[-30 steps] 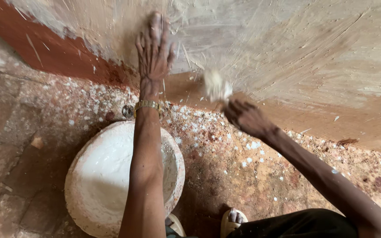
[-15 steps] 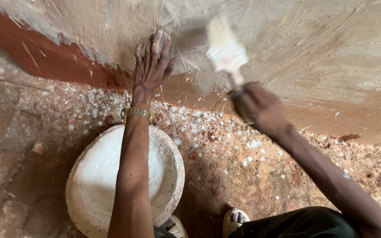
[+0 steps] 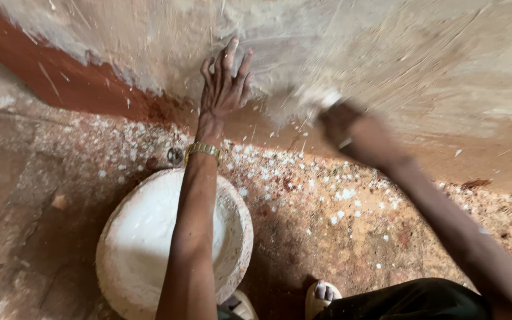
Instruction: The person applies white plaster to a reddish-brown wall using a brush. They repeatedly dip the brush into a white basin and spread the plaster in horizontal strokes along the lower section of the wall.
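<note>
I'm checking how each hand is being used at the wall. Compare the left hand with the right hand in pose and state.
The left hand is pressed flat on the wall with fingers spread and holds nothing; the right hand is closed in a grip around a whitish brush. The left hand is sharp in the picture; the right hand is blurred. The left wrist wears a gold bracelet; none shows on the right. Both are low on the wall, above the speckled floor.

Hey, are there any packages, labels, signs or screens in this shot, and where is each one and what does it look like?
None in view. There is only a round white-coated basin on the speckled floor, below the left hand pressed flat on the plastered wall, and the blurred right hand holding a white brush.
</note>
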Demonstrator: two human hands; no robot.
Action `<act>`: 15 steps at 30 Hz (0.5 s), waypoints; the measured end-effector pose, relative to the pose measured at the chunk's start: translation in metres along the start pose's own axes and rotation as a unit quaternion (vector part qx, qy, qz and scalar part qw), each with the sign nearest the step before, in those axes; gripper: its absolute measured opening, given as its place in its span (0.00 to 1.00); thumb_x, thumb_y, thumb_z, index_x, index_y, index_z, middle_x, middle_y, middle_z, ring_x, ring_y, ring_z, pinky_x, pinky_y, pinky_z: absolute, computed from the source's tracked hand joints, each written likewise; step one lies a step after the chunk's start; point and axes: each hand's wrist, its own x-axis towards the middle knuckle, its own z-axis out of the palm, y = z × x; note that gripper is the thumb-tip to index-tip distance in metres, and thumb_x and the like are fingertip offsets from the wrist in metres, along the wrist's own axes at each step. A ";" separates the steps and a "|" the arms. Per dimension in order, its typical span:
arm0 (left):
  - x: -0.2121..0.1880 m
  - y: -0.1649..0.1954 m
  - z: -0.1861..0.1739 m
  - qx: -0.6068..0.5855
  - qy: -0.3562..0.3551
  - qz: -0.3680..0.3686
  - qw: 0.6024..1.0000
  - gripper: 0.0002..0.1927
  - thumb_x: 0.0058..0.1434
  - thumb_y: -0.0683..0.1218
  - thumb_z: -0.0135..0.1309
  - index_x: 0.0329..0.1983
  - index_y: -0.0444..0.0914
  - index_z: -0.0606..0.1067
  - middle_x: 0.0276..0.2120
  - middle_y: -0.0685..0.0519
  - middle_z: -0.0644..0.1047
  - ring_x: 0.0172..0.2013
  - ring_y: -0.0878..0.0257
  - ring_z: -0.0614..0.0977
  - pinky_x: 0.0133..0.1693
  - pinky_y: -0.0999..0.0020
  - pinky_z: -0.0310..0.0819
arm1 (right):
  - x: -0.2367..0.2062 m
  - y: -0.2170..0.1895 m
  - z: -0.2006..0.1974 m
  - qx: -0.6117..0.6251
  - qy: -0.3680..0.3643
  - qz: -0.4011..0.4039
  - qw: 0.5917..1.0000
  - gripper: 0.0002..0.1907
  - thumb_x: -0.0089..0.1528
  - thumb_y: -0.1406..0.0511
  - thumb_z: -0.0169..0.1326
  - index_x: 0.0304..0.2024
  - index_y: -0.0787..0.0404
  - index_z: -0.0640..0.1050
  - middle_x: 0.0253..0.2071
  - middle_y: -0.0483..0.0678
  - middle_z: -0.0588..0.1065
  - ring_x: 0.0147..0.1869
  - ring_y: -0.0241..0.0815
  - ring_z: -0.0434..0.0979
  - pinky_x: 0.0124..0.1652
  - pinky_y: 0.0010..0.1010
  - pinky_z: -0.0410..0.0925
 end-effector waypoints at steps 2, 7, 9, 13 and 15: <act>-0.003 0.001 0.005 -0.023 0.001 0.001 1.000 0.39 0.76 0.56 0.48 0.82 0.50 0.42 0.78 0.44 0.46 0.71 0.51 0.63 0.66 0.39 0.52 | -0.011 0.015 -0.038 0.067 0.039 0.120 0.990 0.09 0.67 0.65 0.56 0.49 0.59 0.81 0.43 0.53 0.82 0.44 0.45 0.82 0.37 0.33 0.78; -0.006 -0.002 0.015 -0.026 0.016 0.012 0.999 0.44 0.74 0.55 0.55 0.83 0.50 0.42 0.79 0.43 0.46 0.71 0.52 0.62 0.66 0.40 0.51 | -0.038 0.021 -0.044 -0.017 0.123 0.172 0.977 0.07 0.69 0.65 0.57 0.49 0.57 0.81 0.37 0.50 0.77 0.38 0.40 0.76 0.28 0.33 0.75; -0.007 -0.004 0.014 -0.031 0.003 0.010 0.999 0.46 0.71 0.54 0.57 0.83 0.50 0.42 0.79 0.43 0.45 0.71 0.52 0.62 0.66 0.40 0.52 | -0.049 0.010 -0.007 -0.063 0.028 0.172 0.983 0.08 0.69 0.65 0.56 0.49 0.58 0.80 0.37 0.50 0.75 0.39 0.44 0.76 0.29 0.34 0.77; -0.005 -0.006 0.008 -0.025 -0.013 0.008 1.000 0.50 0.67 0.51 0.60 0.83 0.50 0.42 0.78 0.41 0.43 0.71 0.50 0.62 0.66 0.39 0.52 | -0.062 -0.021 0.103 -0.113 -0.061 0.053 0.990 0.15 0.68 0.64 0.52 0.55 0.63 0.75 0.40 0.53 0.75 0.41 0.45 0.78 0.29 0.31 0.78; -0.002 -0.006 0.004 -0.029 -0.019 0.001 0.999 0.51 0.66 0.50 0.62 0.82 0.51 0.42 0.78 0.41 0.43 0.70 0.49 0.62 0.64 0.40 0.53 | -0.081 -0.035 0.134 -0.124 -0.085 -0.019 0.988 0.19 0.68 0.63 0.50 0.58 0.66 0.73 0.42 0.55 0.76 0.42 0.45 0.79 0.29 0.30 0.78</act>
